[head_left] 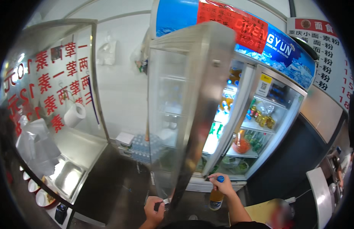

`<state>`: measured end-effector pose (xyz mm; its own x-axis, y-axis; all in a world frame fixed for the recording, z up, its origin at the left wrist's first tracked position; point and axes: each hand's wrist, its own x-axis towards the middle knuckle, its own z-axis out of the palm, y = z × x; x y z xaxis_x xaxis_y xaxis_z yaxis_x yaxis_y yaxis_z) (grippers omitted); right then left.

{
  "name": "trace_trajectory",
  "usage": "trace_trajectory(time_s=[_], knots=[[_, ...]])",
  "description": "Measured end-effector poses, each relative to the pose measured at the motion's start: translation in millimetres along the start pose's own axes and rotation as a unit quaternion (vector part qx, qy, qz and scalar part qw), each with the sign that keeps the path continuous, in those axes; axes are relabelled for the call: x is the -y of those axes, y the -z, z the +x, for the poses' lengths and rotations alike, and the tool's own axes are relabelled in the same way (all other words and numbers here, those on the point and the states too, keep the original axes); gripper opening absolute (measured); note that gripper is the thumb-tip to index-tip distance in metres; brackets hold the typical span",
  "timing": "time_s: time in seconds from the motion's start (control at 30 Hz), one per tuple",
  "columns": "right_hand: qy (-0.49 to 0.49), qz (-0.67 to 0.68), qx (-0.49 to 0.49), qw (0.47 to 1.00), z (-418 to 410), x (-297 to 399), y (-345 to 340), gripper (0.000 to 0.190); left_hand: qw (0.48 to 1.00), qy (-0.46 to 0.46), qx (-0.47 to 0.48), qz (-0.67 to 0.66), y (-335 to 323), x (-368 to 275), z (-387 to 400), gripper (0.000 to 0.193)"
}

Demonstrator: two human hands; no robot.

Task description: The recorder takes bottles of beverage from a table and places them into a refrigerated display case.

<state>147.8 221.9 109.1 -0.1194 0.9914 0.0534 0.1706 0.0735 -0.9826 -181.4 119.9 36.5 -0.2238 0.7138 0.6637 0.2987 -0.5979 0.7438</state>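
A glass-door display refrigerator [253, 169] stands before me, its left door [191, 120] swung out towards me. My left hand [154, 210] is low beside the open door, fingers curled at its handle [166, 201]; the exact grip is partly hidden. My right hand [222, 183] holds a bottle [216, 199] of amber drink upright by the neck, its blue cap [220, 179] showing above the fingers. Bottles [227, 101] stand on lit shelves behind the open door. Through the shut right door [264, 126] I see jars, green bottles and a red container [241, 144].
Shrink-wrapped bottles [144, 147] and white boxes [125, 141] sit on the floor by the wall. At left are a glass partition [94, 86], a steel counter [88, 143], hanging plastic bags [39, 146] and a paper roll [75, 115]. A yellowish tabletop [255, 210] lies at lower right.
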Motion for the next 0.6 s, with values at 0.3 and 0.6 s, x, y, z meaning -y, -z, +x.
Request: trace_trajectory(time_s=[0.3,0.6], knots=[[0.065,0.095,-0.001,0.993,33.4,14.1,-47.2,0.013,0.967,0.065,-0.218,0.111,95.4,9.0,-14.6,0.03],[0.096,0.234,0.004,0.968,53.2,37.3,-66.8,0.013,0.952,0.054,-0.282,0.11,132.6,29.7,8.4,0.055]])
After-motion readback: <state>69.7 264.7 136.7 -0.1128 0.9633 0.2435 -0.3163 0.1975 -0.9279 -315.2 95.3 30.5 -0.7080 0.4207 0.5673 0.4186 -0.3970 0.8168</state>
